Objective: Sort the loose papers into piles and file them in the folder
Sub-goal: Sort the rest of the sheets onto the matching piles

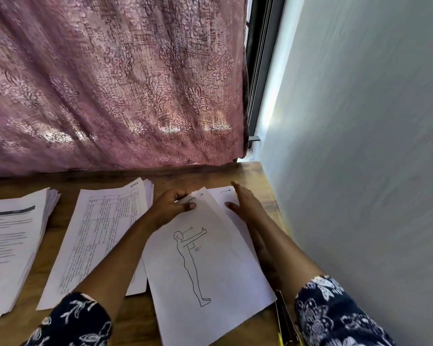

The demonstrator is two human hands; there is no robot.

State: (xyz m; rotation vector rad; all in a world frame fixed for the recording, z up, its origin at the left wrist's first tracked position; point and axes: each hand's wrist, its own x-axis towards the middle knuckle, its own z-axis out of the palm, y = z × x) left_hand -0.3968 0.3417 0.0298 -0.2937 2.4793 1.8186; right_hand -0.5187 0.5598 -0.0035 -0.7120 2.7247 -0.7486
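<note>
**Figure sheet in hand over the right-hand pile**

The left hand (175,206) pinched the far edge of the figure-drawing sheet (210,275), thumb on top and fingers curled beneath. The right hand (244,204) lay flat with straight, spread fingers on the right-hand pile (224,193) underneath, pinning it.

The sheet lay across that pile near the wall (360,146), its near corner past the wooden table (205,172) edge. Its long axis ran from the person towards the curtain (110,83), far end leaning a little left. The drawn figure's head pointed away, feet towards the person, arm towards the wall.

To do this well, I'd say: keep the flat hand down so lower sheets don't slide, lift only the top sheet, and square it with its pile.

The table-print pile (103,236) sat just left, the text pile (13,245) beyond. No folder was in sight, so filing looked some way off.
</note>
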